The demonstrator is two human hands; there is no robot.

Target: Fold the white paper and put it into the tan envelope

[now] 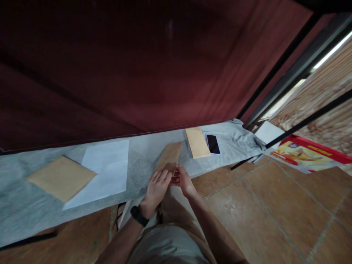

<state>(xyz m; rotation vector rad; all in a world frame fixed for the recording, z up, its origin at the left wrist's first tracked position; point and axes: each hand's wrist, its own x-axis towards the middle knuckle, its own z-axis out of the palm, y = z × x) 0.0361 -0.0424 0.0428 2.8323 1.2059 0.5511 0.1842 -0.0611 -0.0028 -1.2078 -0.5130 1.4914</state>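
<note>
So on the far left I've got a flat square of brown paper lying cornerwise on the cloth-covered table, overlapping a white sheet. Middle is where I'm at: my left hand (the one with the black watch) is closed over the near end of a narrow brown piece, which sits in front of me by the table's near edge. My right hand is right up against it, fingers at that same end; honestly can't tell if they're pinching or just propping. I'd call this step lining up or creasing that end, and I'd guess the next move calls for steady left fingers and a tidy edge from the right. Just right of that, another brown piece lies flat with a dark-screened phone beside it.
</note>
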